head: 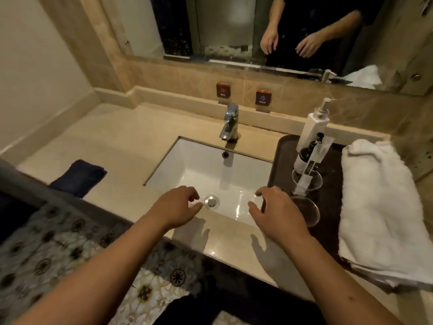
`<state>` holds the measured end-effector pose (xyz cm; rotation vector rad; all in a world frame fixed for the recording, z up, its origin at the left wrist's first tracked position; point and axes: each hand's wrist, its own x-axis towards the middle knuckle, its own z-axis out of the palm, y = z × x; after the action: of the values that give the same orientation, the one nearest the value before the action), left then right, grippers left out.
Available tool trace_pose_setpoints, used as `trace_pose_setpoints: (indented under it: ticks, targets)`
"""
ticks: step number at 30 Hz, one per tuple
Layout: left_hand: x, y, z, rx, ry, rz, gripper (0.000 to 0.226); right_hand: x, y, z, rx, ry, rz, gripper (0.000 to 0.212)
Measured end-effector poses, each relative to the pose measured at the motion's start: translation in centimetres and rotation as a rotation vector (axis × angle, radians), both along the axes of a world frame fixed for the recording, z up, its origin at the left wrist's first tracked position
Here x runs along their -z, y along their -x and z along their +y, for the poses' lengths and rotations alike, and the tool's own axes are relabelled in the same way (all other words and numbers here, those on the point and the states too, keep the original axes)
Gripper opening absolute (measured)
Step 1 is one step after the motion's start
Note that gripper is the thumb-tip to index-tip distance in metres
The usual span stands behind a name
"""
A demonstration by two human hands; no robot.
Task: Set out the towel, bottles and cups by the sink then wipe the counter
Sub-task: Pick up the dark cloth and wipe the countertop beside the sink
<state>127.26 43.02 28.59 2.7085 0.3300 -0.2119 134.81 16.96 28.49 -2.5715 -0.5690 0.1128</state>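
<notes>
Both my hands hover over the front of the white sink [187,165], holding nothing. My left hand [178,208] is near the drain, fingers loosely curled. My right hand [278,212] is open beside the dark tray [281,148]. On the tray stand a white pump bottle [315,124], a small dark bottle [309,152] and two clear cups [311,213], the far one [315,181] holding a wrapped packet. A folded white towel [379,207] lies across the tray's right side. A dark blue cloth [78,178] lies on the counter [110,146] to the left.
A chrome faucet [229,123] stands behind the basin, with hot and cold tags [242,93] on the backsplash. A mirror [234,26] above reflects my arms. Patterned floor tiles [58,249] show below the counter's front edge.
</notes>
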Motion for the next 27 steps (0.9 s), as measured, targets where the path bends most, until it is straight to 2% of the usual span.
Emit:
trace_pose_setpoints:
  ticks: [8, 12, 21, 27]
  targets:
    - [-1.2, 10.6, 12.7, -0.239, 0.01, 0.022, 0.031, -0.5, 4.0, 12.8, -0.243, 0.068, 0.048, 0.036]
    - [-0.7, 14.3, 20.2, -0.324, 0.01, 0.023, 0.028, -0.5, 6.3, 20.7, -0.291, 0.141, 0.039, 0.037]
    - [1.0, 21.4, 39.8, -0.375, 0.007, 0.054, 0.032, 0.6, 13.3, 41.3, -0.386, 0.232, 0.09, 0.032]
    - [1.8, 21.8, 48.5, -0.345, 0.028, 0.086, 0.035, 1.4, 15.2, 50.2, -0.369, 0.237, 0.165, 0.033]
